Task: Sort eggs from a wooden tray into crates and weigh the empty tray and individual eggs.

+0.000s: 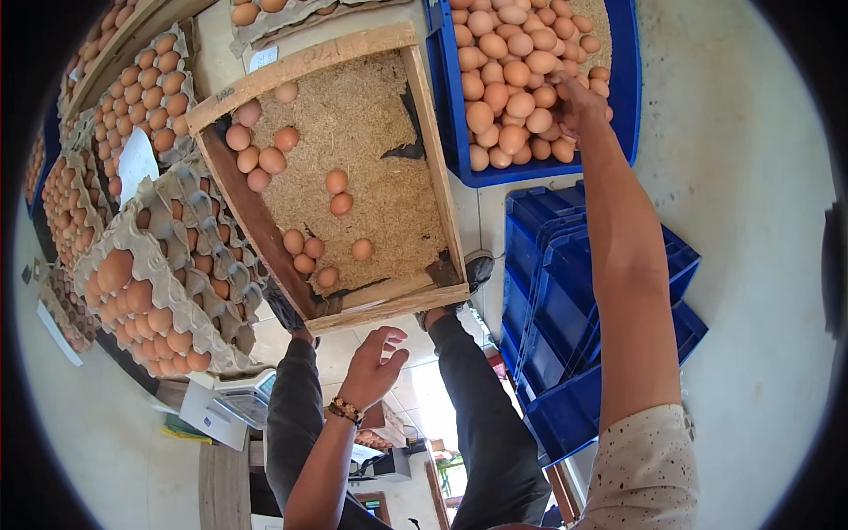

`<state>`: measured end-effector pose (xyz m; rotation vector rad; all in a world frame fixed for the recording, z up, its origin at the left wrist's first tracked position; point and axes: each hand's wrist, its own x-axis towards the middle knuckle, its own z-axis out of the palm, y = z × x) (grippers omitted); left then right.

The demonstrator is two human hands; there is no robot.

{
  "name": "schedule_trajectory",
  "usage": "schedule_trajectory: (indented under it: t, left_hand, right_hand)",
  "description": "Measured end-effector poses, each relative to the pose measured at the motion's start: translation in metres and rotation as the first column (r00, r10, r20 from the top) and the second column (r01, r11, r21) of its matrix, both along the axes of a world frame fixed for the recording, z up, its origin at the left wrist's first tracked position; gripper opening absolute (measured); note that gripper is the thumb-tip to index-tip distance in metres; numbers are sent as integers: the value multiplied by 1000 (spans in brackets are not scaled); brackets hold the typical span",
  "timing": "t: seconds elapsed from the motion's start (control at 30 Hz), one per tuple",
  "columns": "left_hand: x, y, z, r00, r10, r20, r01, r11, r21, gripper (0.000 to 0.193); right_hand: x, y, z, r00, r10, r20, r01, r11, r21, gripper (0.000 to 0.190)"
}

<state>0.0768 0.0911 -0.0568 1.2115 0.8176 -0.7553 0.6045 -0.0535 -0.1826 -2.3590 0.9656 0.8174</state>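
A wooden crate (458,218) lined with husk-like bedding (358,126) stands before me, with several brown eggs (272,159) lying mostly along its left side. At the upper right, a blue plastic crate (530,175) is piled with brown eggs (520,105). My right hand (582,106) reaches into that pile at its right part; the fingers are partly among the eggs, and whether they hold one is not clear. Below the wooden crate's near edge hangs my left hand (375,368), fingers loosely curled and apart, holding nothing, with a bead bracelet on the wrist.
Stacked egg trays of grey pulp (189,265) full of eggs stand at the left, with more trays (179,86) behind. Nested blue crates (563,291) are under my right arm. A scale (245,397) sits at the lower left. My shoes flank the wooden crate.
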Motion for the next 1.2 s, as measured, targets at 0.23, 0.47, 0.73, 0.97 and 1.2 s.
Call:
schedule_trajectory:
  t: [0.23,0.47,0.73,0.97,1.2]
  left_hand:
    - [-2,-5,-3,1000,-11,5,11,1000,2,25]
    - [3,-1,0,999,36,27,-35,999,-26,24]
    - [-6,14,6,999,34,-35,-34,999,-8,24]
    - [-4,12,7,999,44,-17,-44,999,-3,24]
    - [-10,27,15,999,33,19,-34,999,22,26]
  right_hand:
    - [-38,63,37,984,131,122,-81,933,-352,105]
    - [-1,26,8,978,209,9,-202,955,-217,104]
    - [-27,28,11,993,115,20,-114,992,-57,86]
    - [-91,56,20,275,652,706,-334,754,-566,39]
    - [-311,174,2,-101,899,426,-988,-141,65,47]
